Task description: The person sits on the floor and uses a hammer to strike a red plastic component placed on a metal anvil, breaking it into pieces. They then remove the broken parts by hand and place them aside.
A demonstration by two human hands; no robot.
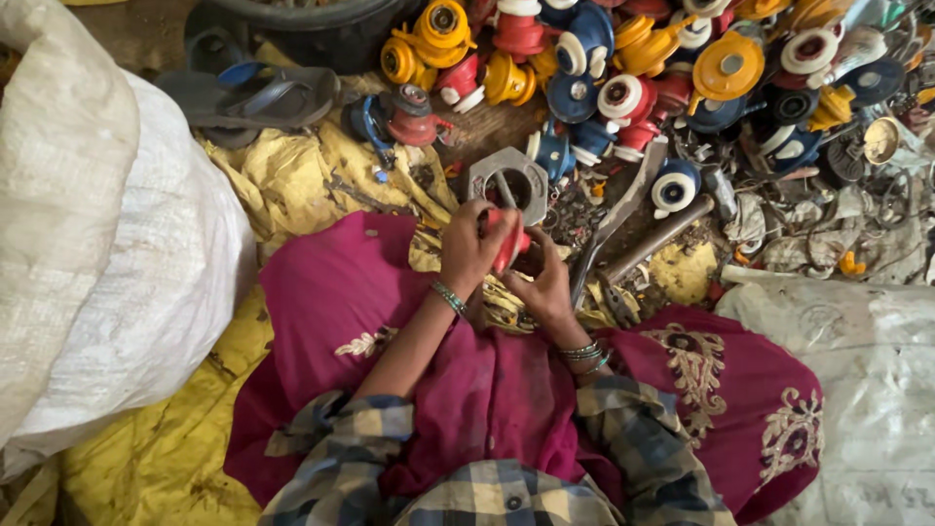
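We see a dirt floor [492,131] spread with a crumpled yellow sheet [282,180]. On the floor's far side lies a heap of red, blue and yellow plastic parts [633,58]. Near its middle lie a grey metal ring [508,180] and a long iron bar [654,239]. White sacks [107,244] line its left edge.

Bulging white woven sack [107,244] at left; flatter white printed sack [847,360] at right.
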